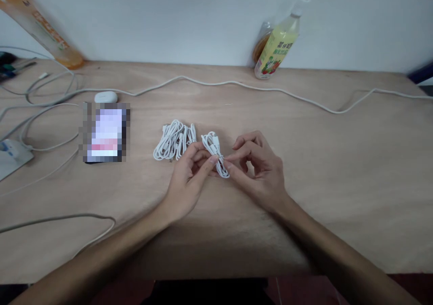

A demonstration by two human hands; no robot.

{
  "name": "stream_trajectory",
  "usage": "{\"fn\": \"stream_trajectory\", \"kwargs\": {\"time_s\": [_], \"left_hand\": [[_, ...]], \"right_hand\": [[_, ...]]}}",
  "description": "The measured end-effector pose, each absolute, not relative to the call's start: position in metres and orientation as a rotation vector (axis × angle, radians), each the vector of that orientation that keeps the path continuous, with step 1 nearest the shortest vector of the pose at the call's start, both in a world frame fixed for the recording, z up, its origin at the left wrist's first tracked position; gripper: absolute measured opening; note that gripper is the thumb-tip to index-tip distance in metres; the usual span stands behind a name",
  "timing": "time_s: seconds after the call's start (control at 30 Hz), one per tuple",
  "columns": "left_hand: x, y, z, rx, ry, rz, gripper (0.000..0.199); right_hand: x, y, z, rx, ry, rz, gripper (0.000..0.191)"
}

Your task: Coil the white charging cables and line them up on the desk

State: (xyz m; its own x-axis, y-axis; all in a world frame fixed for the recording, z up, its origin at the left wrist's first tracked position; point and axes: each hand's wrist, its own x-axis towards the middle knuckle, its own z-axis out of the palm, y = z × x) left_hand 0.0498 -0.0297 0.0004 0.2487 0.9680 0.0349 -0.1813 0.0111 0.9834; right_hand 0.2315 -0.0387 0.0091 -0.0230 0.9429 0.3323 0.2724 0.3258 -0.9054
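Note:
A coiled white charging cable [214, 145], bundled at its middle by a thin tie, is held above the table. My left hand [189, 178] grips the bundle between thumb and fingers. From the other side, my right hand [262, 172] has its thumb and index fingertip pinched together at the tie; the tie's end is too small to see clearly. Just beyond my left hand, more coiled white cables [174, 140] lie in a pile on the wooden table [338, 160].
At the left are a phone [106, 131] with a blurred screen, a white earbud case [106, 97], loose cords and a power strip [15, 154]. An orange bottle [47, 30] and a yellow drink bottle [279, 45] stand by the wall. One long white cord [233, 83] crosses the table's back.

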Motion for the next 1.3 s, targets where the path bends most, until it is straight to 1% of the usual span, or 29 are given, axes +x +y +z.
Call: {"fn": "stream_trajectory", "kwargs": {"time_s": [0.1,0.2,0.27,0.33,0.53,0.83,1.0,1.17,1.3], "left_hand": [[0.050,-0.029,0.000,1.184,0.864,1.128,0.012],[0.049,-0.029,0.000,1.208,0.851,1.135,0.009],[0.049,-0.029,0.001,1.248,0.845,1.139,0.008],[0.049,-0.030,0.002,1.288,0.836,1.150,0.011],[0.048,-0.031,0.001,1.403,0.851,1.197,0.011],[0.044,-0.028,-0.004,1.504,0.893,1.242,0.014],[0.046,-0.028,-0.002,1.445,0.841,1.220,0.014],[0.048,-0.029,0.003,1.310,0.770,1.147,0.009],[0.049,-0.029,0.006,1.220,0.747,1.087,0.012]], "right_hand": [[0.232,-0.039,0.011,-1.156,-1.525,0.803,0.006],[0.232,-0.038,0.013,-1.162,-1.428,0.919,0.006],[0.231,-0.036,0.013,-1.165,-1.325,1.022,0.010],[0.231,-0.034,0.011,-1.181,-1.247,1.109,0.013],[0.231,-0.030,0.004,-1.149,-1.168,1.362,0.026],[0.236,-0.029,0.012,-1.160,-1.137,1.514,0.020],[0.241,-0.028,0.017,-1.190,-1.124,1.596,0.028],[0.242,-0.029,0.019,-1.099,-1.136,1.706,0.035],[0.242,-0.030,0.018,-1.077,-1.078,1.772,0.037]]}}
